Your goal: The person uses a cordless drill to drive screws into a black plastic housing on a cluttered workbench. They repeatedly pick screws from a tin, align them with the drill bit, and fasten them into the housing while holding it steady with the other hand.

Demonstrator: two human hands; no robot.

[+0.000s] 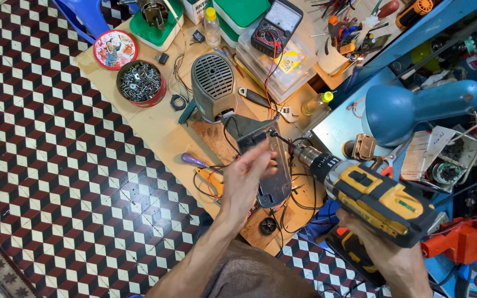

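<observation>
My right hand [396, 259] grips a yellow and black cordless drill [371, 196]. Its bit points up-left and meets the top end of a grey appliance housing [269, 160] lying on the wooden board [150, 121]. My left hand [247, 176] hovers blurred over the housing's left side, fingers apart, touching or just above it; nothing is clearly held in it. A grey ribbed motor cover [212, 83] stands just beyond the housing, with thin wires running between them.
A red tin of screws [140, 83] and its round lid [115, 49] sit far left. A multimeter [276, 25] rests on plastic boxes at the back. A blue lamp [415, 107], an orange tool [462, 240], pliers [211, 179] and a screwdriver [194, 160] lie around.
</observation>
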